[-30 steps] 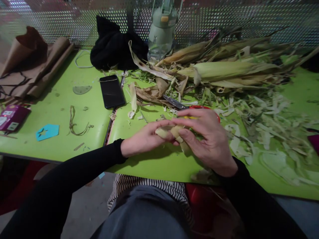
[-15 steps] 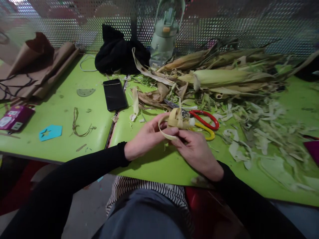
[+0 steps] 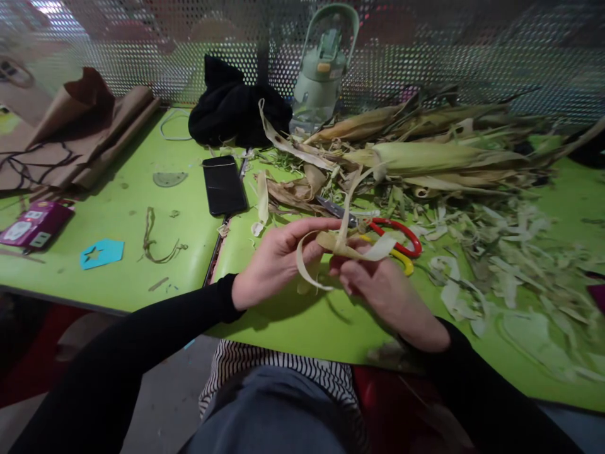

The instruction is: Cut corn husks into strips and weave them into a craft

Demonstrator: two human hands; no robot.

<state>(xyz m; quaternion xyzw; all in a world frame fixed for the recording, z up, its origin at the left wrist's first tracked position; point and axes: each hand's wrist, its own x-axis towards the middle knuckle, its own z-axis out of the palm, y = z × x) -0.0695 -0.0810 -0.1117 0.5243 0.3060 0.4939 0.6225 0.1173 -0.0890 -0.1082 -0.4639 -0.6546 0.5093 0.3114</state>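
Observation:
Pale strips of corn husk [image 3: 341, 239] cross one another between my hands, just above the green table. My left hand [image 3: 278, 255] is closed on the left side of the strips, fingers stretched behind them and one strip curling down past the thumb. My right hand [image 3: 378, 280] pinches at the strips from the right, its fingertips partly hidden. One strip end stands up and another points right over my right hand. Scissors [image 3: 397, 234] with red and yellow handles lie just behind, partly covered by the strips.
Corn husks [image 3: 425, 154] are heaped at the back right, with shredded pieces [image 3: 501, 252] in front. A phone [image 3: 224, 185], a black cloth bundle [image 3: 239, 110] and a green bottle [image 3: 319, 82] stand or lie behind. At left are brown paper [image 3: 94, 139], a purple box [image 3: 35, 226] and a blue tag [image 3: 102, 252].
The husk strips were bunched in a small loop; now they are spread, with one end upright and one out to the right. My right hand has shifted slightly right, away from the left.

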